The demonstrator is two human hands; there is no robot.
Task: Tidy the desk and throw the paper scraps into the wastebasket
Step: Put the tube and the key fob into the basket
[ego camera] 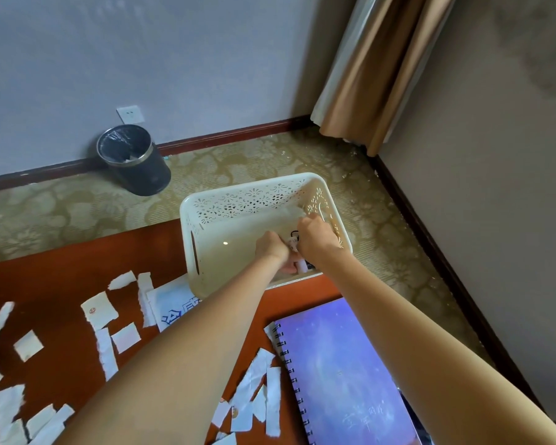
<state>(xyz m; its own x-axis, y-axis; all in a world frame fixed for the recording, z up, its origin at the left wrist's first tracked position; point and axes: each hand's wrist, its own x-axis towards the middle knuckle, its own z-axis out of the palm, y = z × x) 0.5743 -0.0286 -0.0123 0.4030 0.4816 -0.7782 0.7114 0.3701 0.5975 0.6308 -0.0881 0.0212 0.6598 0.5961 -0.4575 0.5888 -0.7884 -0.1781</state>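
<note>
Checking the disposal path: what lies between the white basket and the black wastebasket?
Only patterned carpet; the stretch from the white basket to the wastebasket is otherwise bare, as the head view shows.

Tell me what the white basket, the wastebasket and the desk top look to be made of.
Basket: probably moulded plastic, cream, slightly glossy; pierced lace pattern and slot handles.
Wastebasket: dark body, material unclear; shiny metallic-looking rim band, thin plastic liner inside.
Desk top: reddish-brown wood or veneer, smooth with a faint sheen.
</note>
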